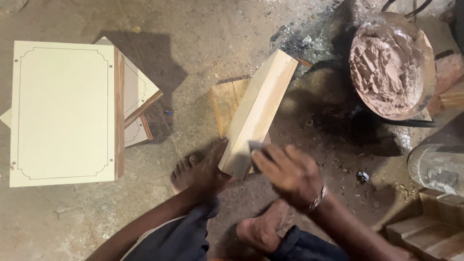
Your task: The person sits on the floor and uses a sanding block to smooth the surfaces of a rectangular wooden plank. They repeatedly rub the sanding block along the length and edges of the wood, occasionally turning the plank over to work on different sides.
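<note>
Seen from above, a person sits on a concrete floor (203,58); the left hand (210,169) steadies the near end of a pale wooden block (258,111), fingers closed against its side, while the right hand (290,171) pinches a small grey scraper blade (256,146) onto the block's near face. The block lies tilted across a darker plank (228,104); a pan of reddish-brown putty (389,65) sits to the right, and cream panels (63,111) lie well apart at left.

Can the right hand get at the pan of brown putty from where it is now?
Probably yes. The right hand holds a small flat blade at the near end of the wooden board. Only bare floor lies between it and the pan of putty, though that needs a long reach.
</note>
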